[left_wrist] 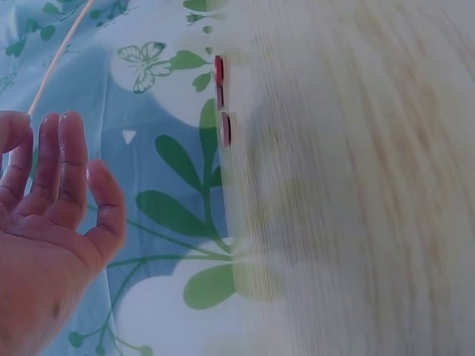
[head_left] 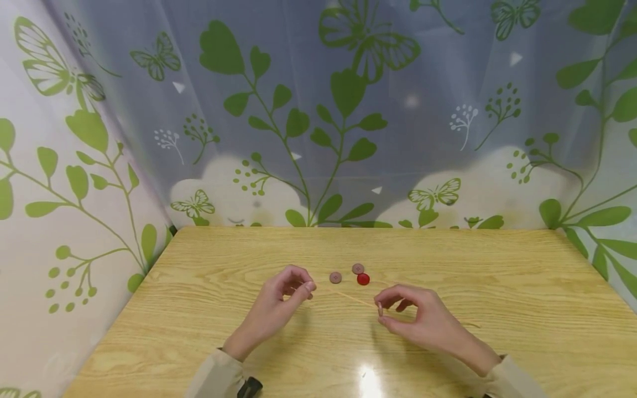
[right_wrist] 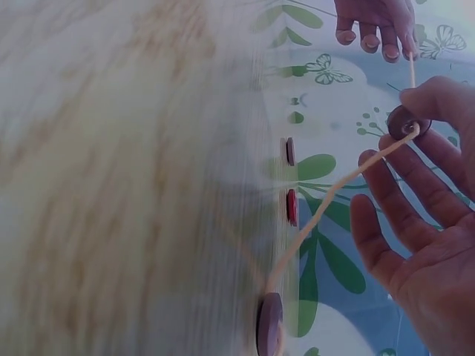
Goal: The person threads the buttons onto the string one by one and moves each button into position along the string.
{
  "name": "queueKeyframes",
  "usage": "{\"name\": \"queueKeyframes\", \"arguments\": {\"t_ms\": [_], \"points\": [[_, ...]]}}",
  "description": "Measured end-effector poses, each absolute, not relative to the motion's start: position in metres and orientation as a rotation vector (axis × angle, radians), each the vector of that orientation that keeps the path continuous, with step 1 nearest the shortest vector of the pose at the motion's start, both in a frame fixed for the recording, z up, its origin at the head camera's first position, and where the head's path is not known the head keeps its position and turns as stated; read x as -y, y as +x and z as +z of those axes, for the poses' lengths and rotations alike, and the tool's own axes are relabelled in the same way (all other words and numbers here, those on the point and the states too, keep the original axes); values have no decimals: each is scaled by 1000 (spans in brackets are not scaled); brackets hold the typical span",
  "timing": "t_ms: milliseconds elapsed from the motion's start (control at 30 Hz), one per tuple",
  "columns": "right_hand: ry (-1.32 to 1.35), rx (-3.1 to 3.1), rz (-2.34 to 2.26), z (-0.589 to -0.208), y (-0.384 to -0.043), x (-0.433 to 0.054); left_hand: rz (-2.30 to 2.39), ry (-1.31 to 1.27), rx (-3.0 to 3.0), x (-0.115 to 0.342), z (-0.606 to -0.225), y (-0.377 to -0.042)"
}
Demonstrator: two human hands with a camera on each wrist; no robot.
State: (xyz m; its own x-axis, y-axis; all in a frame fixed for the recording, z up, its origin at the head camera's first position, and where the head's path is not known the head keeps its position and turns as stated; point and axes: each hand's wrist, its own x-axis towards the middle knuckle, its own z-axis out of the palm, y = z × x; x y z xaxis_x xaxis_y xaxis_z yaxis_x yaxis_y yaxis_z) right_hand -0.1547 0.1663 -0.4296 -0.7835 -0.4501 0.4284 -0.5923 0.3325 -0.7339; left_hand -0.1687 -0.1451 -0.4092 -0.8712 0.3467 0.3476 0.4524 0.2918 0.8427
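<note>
My left hand (head_left: pixel 286 298) pinches a thin pale-orange cord (head_left: pixel 354 298) between thumb and index finger. The cord runs taut to a brown button (head_left: pixel 380 309), which my right hand (head_left: pixel 420 316) holds on edge between thumb and fingertip. In the right wrist view the cord passes through this held button (right_wrist: pixel 401 122) and slopes down to another brown button (right_wrist: pixel 269 324) low by the table, hidden from the head view. Two brown buttons (head_left: pixel 335 277), (head_left: pixel 358 268) and a red button (head_left: pixel 363 279) lie between and beyond the hands.
The wood-grain table (head_left: pixel 219 254) ends at a leaf-and-butterfly patterned curtain (head_left: pixel 308 182) behind, with a similar curtain at the left (head_left: pixel 74 221). A short cord end (head_left: pixel 470 325) shows beside the right forearm. A dark band (head_left: pixel 250 387) sits at the left sleeve.
</note>
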Motion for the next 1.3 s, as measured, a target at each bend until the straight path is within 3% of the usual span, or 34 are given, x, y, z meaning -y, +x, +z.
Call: {"name": "queueKeyframes", "arguments": {"t_ms": [1300], "points": [[1009, 2537, 1325, -436, -152, -197, -1628, -686, 2470, 154, -413, -175]]}}
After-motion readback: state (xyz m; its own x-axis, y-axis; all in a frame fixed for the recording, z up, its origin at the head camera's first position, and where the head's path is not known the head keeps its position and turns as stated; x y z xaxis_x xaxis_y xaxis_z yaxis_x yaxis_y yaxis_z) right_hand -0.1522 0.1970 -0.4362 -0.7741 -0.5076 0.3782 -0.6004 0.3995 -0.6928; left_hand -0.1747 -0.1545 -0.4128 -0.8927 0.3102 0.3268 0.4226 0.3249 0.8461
